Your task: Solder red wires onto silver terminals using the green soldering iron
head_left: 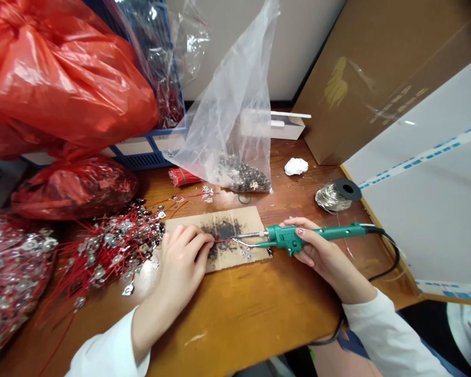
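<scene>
My right hand (pixel 317 246) is wrapped round a green soldering gun (pixel 288 238), whose tip and solder feed tube point left over a scorched piece of cardboard (pixel 247 217). Under my left hand (pixel 186 251), the fingers pinch a thin red wire (pixel 223 240) at the cardboard's left part. That wire's right end lies close to the iron's tip; whether they touch I cannot tell. Small metal terminals (pixel 246 254) rest on the cardboard below the tip. Left of my left hand spreads a heap of red wires with metal tabs (pixel 105 246).
A solder spool (pixel 337 195) stands at the right. Behind the cardboard is a clear plastic bag (pixel 235 131) of small metal parts, beside a bundle of red wires (pixel 183 177). Red bags (pixel 70 78) and a blue crate (pixel 149 152) crowd the left. A black cable (pixel 394 256) trails from the gun.
</scene>
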